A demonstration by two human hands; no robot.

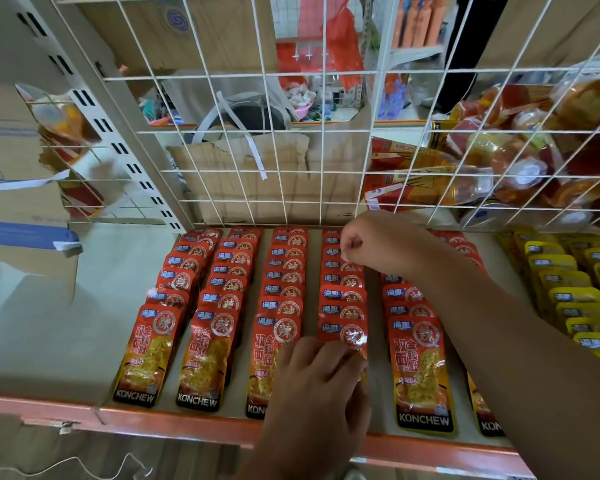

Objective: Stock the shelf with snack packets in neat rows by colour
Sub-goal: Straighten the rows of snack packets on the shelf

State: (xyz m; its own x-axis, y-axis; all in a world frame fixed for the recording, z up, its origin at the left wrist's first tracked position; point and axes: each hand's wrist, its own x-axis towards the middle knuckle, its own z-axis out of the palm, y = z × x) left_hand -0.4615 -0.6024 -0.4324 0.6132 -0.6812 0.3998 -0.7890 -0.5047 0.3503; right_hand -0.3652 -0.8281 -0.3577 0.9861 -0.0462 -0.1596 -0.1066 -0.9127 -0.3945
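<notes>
Red packet row beneath left fingers, right fingers

Left hand spread; right hand curled, perhaps pinching.

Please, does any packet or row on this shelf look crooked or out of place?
Mostly neat. The leftmost red row leans leftward toward the front, though the wide lens may add to this, and one packet in it juts out sideways. The left hand and right hand are at the fourth red row.
</notes>
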